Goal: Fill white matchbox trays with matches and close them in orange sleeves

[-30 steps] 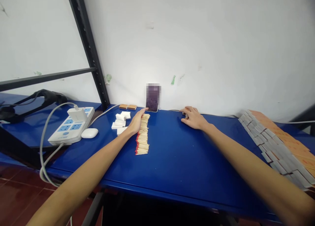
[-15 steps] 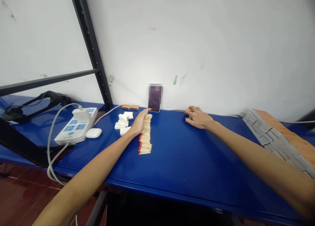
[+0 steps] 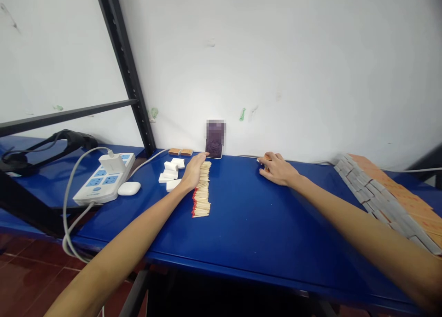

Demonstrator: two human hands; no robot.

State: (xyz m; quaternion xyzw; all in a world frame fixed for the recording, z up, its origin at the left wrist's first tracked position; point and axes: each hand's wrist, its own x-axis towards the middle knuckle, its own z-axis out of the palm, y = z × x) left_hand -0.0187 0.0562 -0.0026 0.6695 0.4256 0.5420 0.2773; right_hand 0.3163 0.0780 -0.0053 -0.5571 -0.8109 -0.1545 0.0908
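A long row of red-tipped matches (image 3: 202,195) lies on the blue table, heads to the left. My left hand (image 3: 192,172) rests on edge against the row's upper left side, its fingers stretched out toward the wall. Near the back of the table my right hand (image 3: 279,170) is closed round a small orange matchbox (image 3: 267,158), mostly hidden by the fingers. A white end shows at the box's left. Several small white matchbox trays (image 3: 171,173) lie left of my left hand, and two brown-orange matchboxes (image 3: 180,152) sit by the wall.
A phone (image 3: 214,144) leans on the wall. At left are a white power strip (image 3: 103,179) with a charger and cable, a white earbud case (image 3: 129,188) and a black rack post (image 3: 127,68). Grey-white trays (image 3: 376,195) and orange box sleeves (image 3: 393,183) are lined up at right.
A white end now shows at the left of the matchbox in my right hand, where it looked dark before. My left hand stays beside the matches. The view has shifted slightly.
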